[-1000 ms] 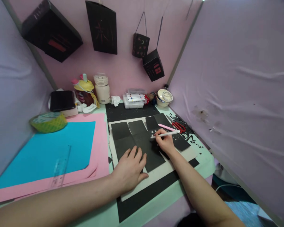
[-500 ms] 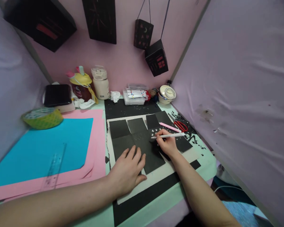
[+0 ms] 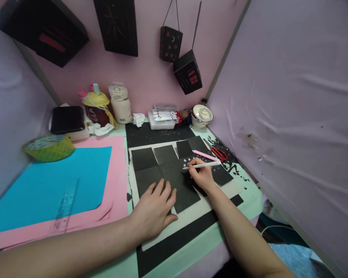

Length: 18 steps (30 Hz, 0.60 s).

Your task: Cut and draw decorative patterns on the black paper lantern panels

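Note:
Black paper panels (image 3: 179, 189) lie on a white sheet (image 3: 162, 238) on the table. My left hand (image 3: 155, 206) rests flat on the left panels, fingers spread. In my right hand (image 3: 201, 175) is a white pen (image 3: 207, 164), gripped near its tip, which points left over the black paper. Small star-shaped cutouts (image 3: 185, 162) show just beyond my right fingers. Behind that hand lies a pink pen (image 3: 204, 155), with red-handled scissors (image 3: 219, 154) to its right.
Blue card (image 3: 60, 181), a clear ruler (image 3: 64, 206) and a tape roll (image 3: 48, 148) lie left. A marker box (image 3: 162, 119), bottle (image 3: 121, 106) and lidded bowl (image 3: 201, 116) stand behind. Black scraps (image 3: 233, 168) are scattered right. Black paper boxes (image 3: 188, 72) hang above.
The whole view has shifted slightly, so things appear a little further left. The white pen's back end is tipped slightly higher, still in my right hand. My left hand stays on the panels.

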Tool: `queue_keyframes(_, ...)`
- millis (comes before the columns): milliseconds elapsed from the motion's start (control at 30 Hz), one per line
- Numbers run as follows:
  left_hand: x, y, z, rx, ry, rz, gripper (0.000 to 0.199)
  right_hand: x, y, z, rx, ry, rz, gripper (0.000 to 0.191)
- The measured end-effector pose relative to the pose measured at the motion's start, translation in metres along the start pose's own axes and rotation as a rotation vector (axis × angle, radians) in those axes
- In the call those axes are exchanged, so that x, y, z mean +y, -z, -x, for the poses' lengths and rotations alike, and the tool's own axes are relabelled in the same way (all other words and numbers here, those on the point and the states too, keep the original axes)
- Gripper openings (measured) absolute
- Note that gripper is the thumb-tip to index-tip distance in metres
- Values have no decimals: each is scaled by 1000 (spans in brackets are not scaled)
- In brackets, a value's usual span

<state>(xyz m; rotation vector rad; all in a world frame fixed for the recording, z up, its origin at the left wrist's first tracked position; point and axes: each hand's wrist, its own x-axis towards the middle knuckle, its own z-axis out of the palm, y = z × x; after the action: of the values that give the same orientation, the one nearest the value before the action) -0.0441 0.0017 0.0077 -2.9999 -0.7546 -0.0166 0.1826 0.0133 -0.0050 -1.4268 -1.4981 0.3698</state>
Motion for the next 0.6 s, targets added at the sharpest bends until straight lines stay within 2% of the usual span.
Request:
queue_keyframes(367, 1, 2, 1, -20, 1, 28, 66, -3, -3, 0, -114, -59, -29, 11)
queue_keyframes(500, 1, -5, 2, 15, 2, 53, 66, -4, 0, -3, -160, -166, -71, 12)
queue_keyframes(600, 1, -10, 1, 65, 0, 70, 67, -5, 10, -10, -246, -244, -100, 10)
